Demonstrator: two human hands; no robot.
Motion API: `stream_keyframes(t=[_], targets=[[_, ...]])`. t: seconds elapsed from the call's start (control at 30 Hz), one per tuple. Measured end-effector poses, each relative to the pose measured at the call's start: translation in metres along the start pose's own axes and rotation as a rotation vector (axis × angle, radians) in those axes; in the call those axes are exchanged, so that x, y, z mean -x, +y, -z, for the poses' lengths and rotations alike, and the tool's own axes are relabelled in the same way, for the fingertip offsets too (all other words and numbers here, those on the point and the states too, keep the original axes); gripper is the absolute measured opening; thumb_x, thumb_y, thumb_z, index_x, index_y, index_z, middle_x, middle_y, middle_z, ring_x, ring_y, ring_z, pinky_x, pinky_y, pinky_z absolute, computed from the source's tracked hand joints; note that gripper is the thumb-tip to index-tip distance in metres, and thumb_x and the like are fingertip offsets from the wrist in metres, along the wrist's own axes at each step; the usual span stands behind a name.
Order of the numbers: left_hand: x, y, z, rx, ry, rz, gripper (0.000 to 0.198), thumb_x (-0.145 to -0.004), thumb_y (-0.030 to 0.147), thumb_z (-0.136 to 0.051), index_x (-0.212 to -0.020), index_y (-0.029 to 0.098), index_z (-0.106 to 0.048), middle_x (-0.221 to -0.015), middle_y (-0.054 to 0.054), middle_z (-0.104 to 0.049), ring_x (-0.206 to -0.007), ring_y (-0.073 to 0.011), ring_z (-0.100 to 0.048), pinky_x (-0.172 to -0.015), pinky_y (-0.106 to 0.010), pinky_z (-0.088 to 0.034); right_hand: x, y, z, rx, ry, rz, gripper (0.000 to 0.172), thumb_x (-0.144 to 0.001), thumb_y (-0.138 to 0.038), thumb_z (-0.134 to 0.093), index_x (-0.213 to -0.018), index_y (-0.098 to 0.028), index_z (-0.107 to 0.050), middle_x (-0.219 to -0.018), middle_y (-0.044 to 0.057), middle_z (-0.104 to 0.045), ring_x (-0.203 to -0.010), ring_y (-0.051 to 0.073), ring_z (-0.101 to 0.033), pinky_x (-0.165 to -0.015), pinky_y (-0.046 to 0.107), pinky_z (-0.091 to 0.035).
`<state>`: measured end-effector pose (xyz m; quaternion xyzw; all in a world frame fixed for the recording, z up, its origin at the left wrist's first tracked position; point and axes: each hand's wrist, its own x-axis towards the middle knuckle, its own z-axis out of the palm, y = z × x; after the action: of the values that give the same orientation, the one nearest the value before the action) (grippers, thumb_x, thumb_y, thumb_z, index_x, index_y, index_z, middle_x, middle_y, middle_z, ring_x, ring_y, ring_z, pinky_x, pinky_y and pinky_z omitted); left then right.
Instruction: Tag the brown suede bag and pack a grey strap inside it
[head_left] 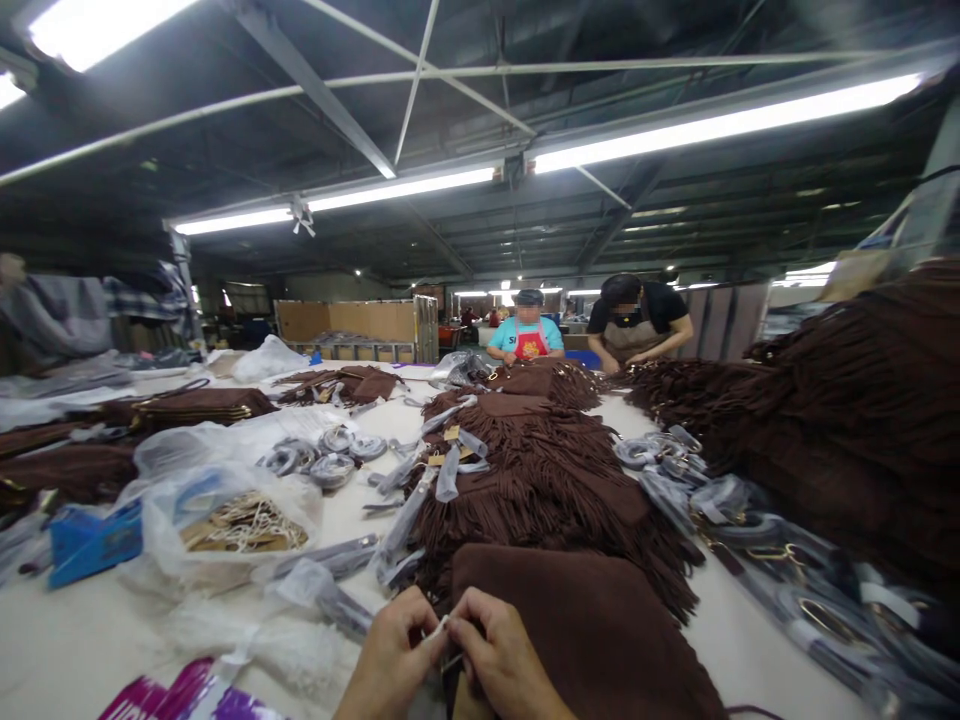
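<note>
My left hand (400,650) and my right hand (496,645) meet at the front, thumbs and fingertips pinched together on a thin white string (444,622). Below the fingers, a tan card tag (466,700) shows in part; whether the string runs to it is hidden. Just right of them lies a dark brown suede-like bag (570,620), its smooth side up. Behind it, several brown fringed bags (525,470) lie in a row, with plastic-wrapped straps (405,520) and tan tags (450,445) along their left side.
A clear plastic bag (161,530) of strung tags (247,525) and a blue box (97,540) stand left. Coiled wrapped straps (330,455) lie behind them, with more (810,600) at right. Brown fringe is heaped high (847,400). Two people (529,335) work across the table.
</note>
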<state>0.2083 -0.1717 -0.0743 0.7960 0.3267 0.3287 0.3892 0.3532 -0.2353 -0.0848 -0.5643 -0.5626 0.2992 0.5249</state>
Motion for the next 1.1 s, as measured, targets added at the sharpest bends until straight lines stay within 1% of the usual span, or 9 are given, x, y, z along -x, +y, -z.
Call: stream_keyframes(t=[0.07, 0.17, 0.23, 0.4, 0.5, 0.6, 0.8, 0.97, 1.1], targets=[[0.000, 0.000, 0.002, 0.023, 0.004, 0.020, 0.032, -0.075, 0.043, -0.058, -0.056, 0.021, -0.046, -0.065, 0.001, -0.048, -0.066, -0.0180, -0.047, -0.063, -0.028, -0.035, 0.000, 0.002, 0.000, 0.026, -0.009, -0.009, 0.020, -0.083, -0.029, -0.052, -0.065, -0.021, -0.050, -0.054, -0.005, -0.047, -0.051, 0.014, -0.046, -0.053, 0.023, -0.036], [0.000, 0.000, 0.004, 0.047, -0.002, 0.080, 0.020, -0.069, 0.036, -0.055, -0.057, 0.022, -0.046, -0.063, 0.002, -0.047, -0.066, -0.0184, -0.046, -0.063, -0.029, -0.035, -0.002, 0.003, 0.000, 0.065, -0.013, -0.001, 0.023, -0.084, -0.030, -0.054, -0.063, -0.022, -0.048, -0.055, -0.005, -0.048, -0.056, 0.014, -0.048, -0.056, 0.023, -0.038], [0.000, 0.000, 0.005, 0.045, 0.003, 0.092, 0.019, -0.070, 0.036, -0.052, -0.059, 0.022, -0.047, -0.062, 0.002, -0.046, -0.065, -0.0184, -0.045, -0.063, -0.029, -0.034, -0.003, 0.003, 0.001, 0.068, -0.008, -0.001, 0.025, -0.084, -0.031, -0.054, -0.062, -0.022, -0.048, -0.057, -0.004, -0.049, -0.058, 0.015, -0.050, -0.057, 0.023, -0.038], [0.002, 0.003, 0.003, 0.037, 0.016, 0.029, 0.028, -0.080, 0.045, -0.047, -0.067, 0.021, -0.050, -0.066, 0.001, -0.048, -0.066, -0.0188, -0.047, -0.063, -0.029, -0.036, -0.004, 0.002, 0.001, 0.057, 0.016, -0.002, 0.026, -0.085, -0.032, -0.055, -0.062, -0.022, -0.049, -0.058, -0.004, -0.051, -0.060, 0.015, -0.051, -0.057, 0.023, -0.038], [0.003, 0.002, 0.000, -0.025, -0.008, -0.021, 0.031, -0.082, 0.044, -0.049, -0.063, 0.020, -0.050, -0.068, -0.001, -0.051, -0.069, -0.0195, -0.050, -0.065, -0.029, -0.037, -0.002, 0.002, 0.001, 0.046, 0.017, 0.001, 0.024, -0.086, -0.032, -0.054, -0.064, -0.021, -0.051, -0.056, -0.004, -0.050, -0.058, 0.015, -0.051, -0.056, 0.023, -0.038], [0.002, -0.001, -0.003, -0.062, -0.015, -0.025, 0.034, -0.084, 0.045, -0.048, -0.061, 0.020, -0.050, -0.068, -0.002, -0.052, -0.069, -0.0198, -0.051, -0.065, -0.029, -0.037, -0.001, 0.001, 0.001, 0.037, 0.013, 0.008, 0.023, -0.085, -0.032, -0.054, -0.065, -0.021, -0.052, -0.055, -0.004, -0.050, -0.058, 0.015, -0.051, -0.055, 0.023, -0.038], [0.002, 0.001, -0.005, -0.112, 0.036, -0.035, 0.025, -0.080, 0.036, -0.046, -0.060, 0.021, -0.047, -0.065, 0.000, -0.050, -0.065, -0.0185, -0.049, -0.060, -0.028, -0.034, 0.000, 0.000, 0.000, 0.038, 0.010, -0.007, 0.022, -0.085, -0.030, -0.055, -0.065, -0.021, -0.052, -0.055, -0.004, -0.050, -0.057, 0.015, -0.051, -0.055, 0.022, -0.039], [0.003, 0.009, 0.001, -0.010, 0.097, -0.029, 0.019, -0.075, 0.032, -0.051, -0.059, 0.021, -0.050, -0.064, 0.001, -0.049, -0.065, -0.0177, -0.049, -0.061, -0.027, -0.035, -0.004, 0.003, 0.002, 0.031, 0.019, -0.042, 0.020, -0.082, -0.023, -0.054, -0.063, -0.021, -0.049, -0.052, -0.005, -0.049, -0.050, 0.013, -0.049, -0.052, 0.022, -0.038], [-0.001, 0.003, 0.004, 0.214, 0.076, 0.080, 0.017, -0.066, 0.032, -0.060, -0.055, 0.019, -0.055, -0.058, 0.003, -0.049, -0.061, -0.0154, -0.045, -0.059, -0.026, -0.035, -0.005, 0.002, 0.002, 0.003, -0.012, -0.062, 0.015, -0.078, -0.021, -0.050, -0.063, -0.021, -0.048, -0.049, -0.006, -0.046, -0.041, 0.011, -0.045, -0.044, 0.021, -0.034]])
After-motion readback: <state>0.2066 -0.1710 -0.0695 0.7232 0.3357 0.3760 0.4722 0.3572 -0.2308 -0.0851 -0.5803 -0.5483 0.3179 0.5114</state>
